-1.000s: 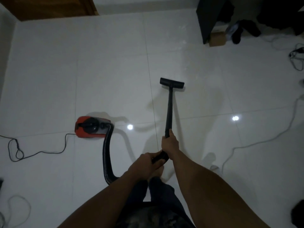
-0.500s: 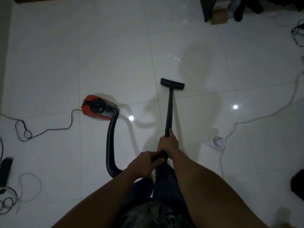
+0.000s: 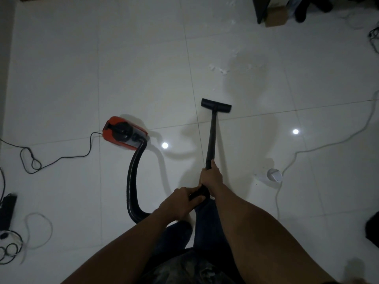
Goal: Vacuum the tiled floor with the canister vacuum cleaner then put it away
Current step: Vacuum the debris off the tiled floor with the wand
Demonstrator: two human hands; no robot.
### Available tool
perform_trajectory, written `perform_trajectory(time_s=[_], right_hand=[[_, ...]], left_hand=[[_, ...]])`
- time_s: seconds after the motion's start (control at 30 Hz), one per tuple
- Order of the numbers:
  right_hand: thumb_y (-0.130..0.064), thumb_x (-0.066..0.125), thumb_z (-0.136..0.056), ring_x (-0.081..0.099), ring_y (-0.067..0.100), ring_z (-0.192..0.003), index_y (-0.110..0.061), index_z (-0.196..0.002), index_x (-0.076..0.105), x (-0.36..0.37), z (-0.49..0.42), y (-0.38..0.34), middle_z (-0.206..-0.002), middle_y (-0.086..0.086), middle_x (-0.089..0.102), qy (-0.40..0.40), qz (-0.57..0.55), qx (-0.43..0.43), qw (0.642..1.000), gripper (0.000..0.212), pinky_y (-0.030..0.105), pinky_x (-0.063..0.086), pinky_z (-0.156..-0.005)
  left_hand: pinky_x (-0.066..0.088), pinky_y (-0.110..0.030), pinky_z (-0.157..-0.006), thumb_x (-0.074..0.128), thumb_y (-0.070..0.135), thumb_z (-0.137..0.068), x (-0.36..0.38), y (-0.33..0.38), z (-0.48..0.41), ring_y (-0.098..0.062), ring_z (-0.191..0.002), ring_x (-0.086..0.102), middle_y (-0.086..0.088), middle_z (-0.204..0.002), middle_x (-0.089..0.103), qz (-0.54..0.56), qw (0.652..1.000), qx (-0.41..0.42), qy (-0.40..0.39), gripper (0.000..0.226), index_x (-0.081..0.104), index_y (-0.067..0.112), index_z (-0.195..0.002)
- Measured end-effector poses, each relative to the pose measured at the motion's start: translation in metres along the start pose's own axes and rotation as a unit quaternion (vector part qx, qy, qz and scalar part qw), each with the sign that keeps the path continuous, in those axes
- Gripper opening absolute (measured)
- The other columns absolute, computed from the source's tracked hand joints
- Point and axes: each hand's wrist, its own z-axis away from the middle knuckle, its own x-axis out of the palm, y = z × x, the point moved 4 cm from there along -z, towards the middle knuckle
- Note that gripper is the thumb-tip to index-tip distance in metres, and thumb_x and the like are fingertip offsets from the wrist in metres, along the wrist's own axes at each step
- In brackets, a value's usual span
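Observation:
A red and black canister vacuum (image 3: 123, 133) sits on the white tiled floor (image 3: 143, 68) to my left. Its black ribbed hose (image 3: 132, 181) curves down and round towards my hands. My right hand (image 3: 211, 177) grips the black wand (image 3: 212, 136) at its lower end. My left hand (image 3: 181, 200) is closed on the handle just behind it. The flat black floor nozzle (image 3: 216, 105) rests on the tiles ahead of me. White scraps of debris (image 3: 218, 69) lie beyond the nozzle.
A black power cord (image 3: 51, 160) trails left from the canister. A white cable (image 3: 320, 148) runs across the right side past a tipped white cup (image 3: 273, 175). A dark power strip (image 3: 8, 210) with coiled wires lies at far left. Furniture and a cardboard box (image 3: 275, 16) stand at top right.
The view has tilted down and moved forward. The canister has been drawn closer behind me. The nozzle now sits nearer the white debris. Both hands keep their grip.

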Motion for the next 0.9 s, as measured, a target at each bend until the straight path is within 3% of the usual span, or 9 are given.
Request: perform_trajectory(time_s=[0.07, 0.13, 0.2, 0.3, 0.37, 0.43, 0.53, 0.77, 0.9], right_hand=[[-0.034, 0.043, -0.101, 0.058, 0.02, -0.09, -0.034, -0.159, 0.015, -0.004, -0.013, -0.008, -0.136, 0.012, 0.053, 0.005, 0.015, -0.007, 1.0, 0.064, 0.03, 0.051, -0.074], [-0.048, 0.04, -0.089, 0.055, 0.026, -0.113, -0.039, -0.157, 0.018, -0.007, -0.051, -0.003, -0.143, 0.011, 0.048, 0.024, 0.062, -0.021, 0.998, 0.072, 0.039, 0.051, -0.094], [-0.057, 0.035, -0.073, 0.049, 0.029, -0.125, -0.055, -0.148, 0.02, 0.001, -0.135, 0.028, -0.145, 0.01, 0.045, 0.038, 0.079, -0.013, 0.996, 0.076, 0.045, 0.046, -0.103], [-0.07, 0.024, -0.066, 0.054, 0.031, -0.116, -0.065, -0.14, -0.005, -0.009, -0.193, 0.02, -0.134, 0.008, 0.055, 0.051, 0.109, 0.001, 0.993, 0.08, 0.052, 0.046, -0.1], [-0.064, 0.032, -0.081, 0.057, 0.03, -0.11, -0.059, -0.147, 0.0, -0.042, -0.167, -0.027, -0.127, 0.007, 0.06, 0.028, 0.103, 0.012, 0.994, 0.074, 0.051, 0.048, -0.097], [-0.045, 0.041, -0.096, 0.059, 0.023, -0.099, -0.046, -0.156, 0.008, -0.084, -0.12, -0.091, -0.13, 0.007, 0.059, -0.002, 0.081, 0.009, 0.997, 0.068, 0.04, 0.051, -0.089], [-0.026, 0.043, -0.104, 0.052, 0.014, -0.081, -0.032, -0.16, 0.012, -0.128, -0.139, -0.134, -0.14, 0.011, 0.052, -0.028, 0.052, -0.019, 0.998, 0.064, 0.027, 0.046, -0.071], [-0.022, 0.045, -0.102, 0.057, 0.022, -0.093, -0.031, -0.16, 0.013, -0.181, -0.193, -0.211, -0.142, 0.012, 0.052, -0.04, 0.112, -0.05, 0.992, 0.067, 0.027, 0.044, -0.075], [-0.023, 0.047, -0.101, 0.061, 0.029, -0.109, -0.032, -0.16, 0.013, -0.191, -0.215, -0.248, -0.141, 0.013, 0.053, -0.044, 0.119, -0.044, 0.991, 0.068, 0.029, 0.046, -0.079]], left_hand=[[0.038, -0.015, -0.053, 0.053, 0.041, -0.099, -0.004, 0.008, -0.01, 0.007, -0.048, 0.051, 0.018, -0.058, 0.055, 0.005, 1.0, -0.002, 0.0, 0.042, 0.053, 0.032, -0.139], [0.041, -0.015, -0.053, 0.053, 0.042, -0.098, -0.008, 0.019, -0.024, 0.005, -0.05, 0.052, 0.016, -0.06, 0.057, 0.005, 1.0, -0.006, -0.001, 0.043, 0.051, 0.035, -0.14], [0.041, -0.013, -0.051, 0.053, 0.042, -0.098, -0.012, 0.033, -0.041, 0.005, -0.048, 0.052, 0.015, -0.062, 0.058, 0.007, 1.0, -0.011, -0.003, 0.042, 0.052, 0.035, -0.14], [0.039, -0.01, -0.047, 0.053, 0.041, -0.099, -0.022, 0.059, -0.075, 0.005, -0.045, 0.051, 0.015, -0.065, 0.058, 0.03, 0.999, -0.035, 0.005, 0.044, 0.049, 0.032, -0.142], [0.043, -0.014, -0.048, 0.053, 0.042, -0.099, -0.031, 0.078, -0.102, 0.003, -0.051, 0.053, 0.012, -0.068, 0.061, 0.035, 0.998, -0.046, 0.011, 0.046, 0.047, 0.032, -0.143], [0.048, -0.017, -0.05, 0.053, 0.042, -0.099, -0.038, 0.102, -0.129, 0.002, -0.054, 0.055, 0.01, -0.072, 0.063, 0.036, 0.998, -0.052, 0.004, 0.046, 0.048, 0.03, -0.143], [0.038, -0.008, -0.045, 0.053, 0.039, -0.1, -0.046, 0.138, -0.171, 0.009, -0.042, 0.052, 0.013, -0.069, 0.058, 0.055, 0.997, -0.056, 0.0, 0.049, 0.045, 0.024, -0.145], [0.047, -0.02, -0.047, 0.055, 0.038, -0.098, -0.076, 0.196, -0.238, 0.001, -0.046, 0.054, 0.003, -0.069, 0.065, 0.108, 0.992, -0.062, 0.018, 0.04, 0.056, 0.024, -0.136], [0.059, -0.033, -0.078, 0.052, 0.056, -0.092, -0.102, 0.208, -0.272, -0.017, -0.077, 0.07, -0.003, -0.088, 0.073, 0.051, 0.996, -0.075, 0.025, 0.053, 0.058, 0.024, -0.135]])
